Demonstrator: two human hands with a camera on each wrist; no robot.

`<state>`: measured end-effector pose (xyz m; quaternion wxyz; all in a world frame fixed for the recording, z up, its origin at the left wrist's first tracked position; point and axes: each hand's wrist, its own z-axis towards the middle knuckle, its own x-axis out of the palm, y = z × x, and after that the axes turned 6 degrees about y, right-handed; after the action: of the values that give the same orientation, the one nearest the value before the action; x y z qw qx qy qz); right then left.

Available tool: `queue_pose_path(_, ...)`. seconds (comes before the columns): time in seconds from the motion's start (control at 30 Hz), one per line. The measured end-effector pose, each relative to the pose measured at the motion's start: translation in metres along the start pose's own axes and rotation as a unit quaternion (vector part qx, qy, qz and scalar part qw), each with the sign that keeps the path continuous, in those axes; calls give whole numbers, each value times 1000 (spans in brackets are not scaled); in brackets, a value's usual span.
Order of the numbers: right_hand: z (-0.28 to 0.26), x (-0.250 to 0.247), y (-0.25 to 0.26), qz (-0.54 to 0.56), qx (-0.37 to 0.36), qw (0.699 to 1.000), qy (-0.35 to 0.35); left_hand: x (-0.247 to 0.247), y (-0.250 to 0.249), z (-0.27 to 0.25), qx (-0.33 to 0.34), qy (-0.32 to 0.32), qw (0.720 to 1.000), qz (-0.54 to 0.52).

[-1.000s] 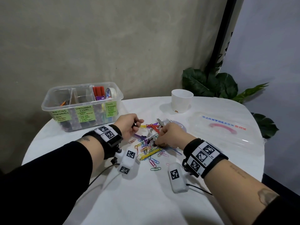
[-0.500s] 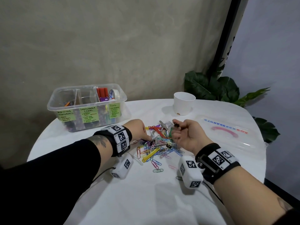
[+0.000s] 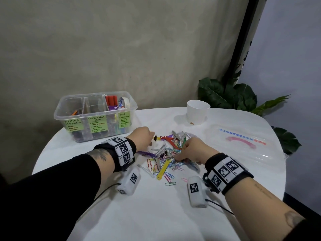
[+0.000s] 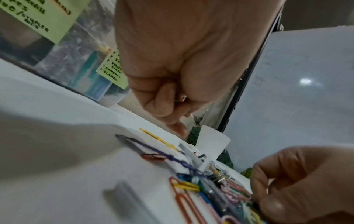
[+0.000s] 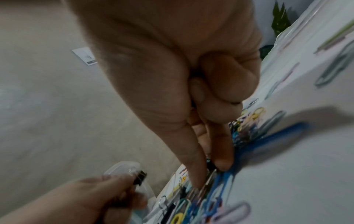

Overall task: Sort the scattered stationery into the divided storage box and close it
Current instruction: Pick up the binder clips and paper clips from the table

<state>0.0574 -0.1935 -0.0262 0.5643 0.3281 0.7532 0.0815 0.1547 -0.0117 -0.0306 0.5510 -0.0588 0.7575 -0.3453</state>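
Head view: left hand (image 3: 141, 136) curled, pinching a small black binder clip (image 3: 155, 137) at the left edge of the clip pile (image 3: 166, 157) on the table (image 3: 156, 214). Right hand (image 3: 192, 150) fingers down in the pile. Box (image 3: 94, 117) open at back left, lid (image 3: 243, 141) at right.

Left wrist view: left fingers (image 4: 162, 103) folded into the palm over something metallic; the item itself is barely visible.

Right wrist view: right thumb and forefinger (image 5: 222, 151) pinch a dark clip (image 5: 210, 166) in the pile.
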Motion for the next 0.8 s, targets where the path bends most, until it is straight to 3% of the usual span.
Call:
queue_pose_path(0.07, -1, -1, 1, -17, 9, 1000, -1, -2, -3, 0, -3, -30, 990, -135)
queue_pose_path(0.13, -2, -3, 2, 8, 7, 999, -31, -2, -6, -2, -9, -30, 958, -284)
queue_pose_path(0.2, 1, -2, 0, 174, -19, 984, -31, -3, -9, -7, -20, -21, 908, -418)
queue_pose_path(0.23, 3, -1, -1, 295, -38, 955, -7, -3, -10, -8, -29, -15, 876, -482)
queue_pose_path(0.27, 4, -1, -2, 421, -48, 905, 28, -4, -10, -10, -40, -8, 840, -541)
queue_pose_path(0.33, 8, -1, -3, 635, -40, 764, 103, -6, -9, -10, -55, 7, 776, -628)
queue_pose_path(0.4, 11, -5, -2, 757, -18, 638, 137, -10, -7, -12, -62, 38, 739, -670)
queue_pose_path(0.43, 13, -7, -2, 787, -10, 602, 132, -11, -7, -13, -69, 57, 729, -679)
queue_pose_path(0.47, 15, -8, -2, 799, -9, 589, 123, -13, -6, -14, -80, 73, 725, -680)
queue_pose_path(0.5, 16, -9, -2, 791, -12, 602, 110, -14, -6, -14, -94, 84, 730, -672)
queue_pose_path(0.53, 17, -9, -1, 766, -15, 635, 95, -13, -6, -13, -108, 92, 747, -650)
queue_pose_path(0.57, 18, -9, 1, 729, -14, 680, 79, -10, -6, -11, -115, 95, 781, -606)
queue_pose_path(0.67, 18, -5, 5, 600, -1, 798, 51, 0, -6, -9, -78, 80, 941, -320)
queue_pose_path(0.7, 19, -4, 6, 559, 3, 828, 49, 4, -8, -10, -50, 70, 973, -214)
queue_pose_path(0.8, 25, 1, 9, 360, 29, 932, 31, 12, -14, -12, -9, 56, 998, -21)
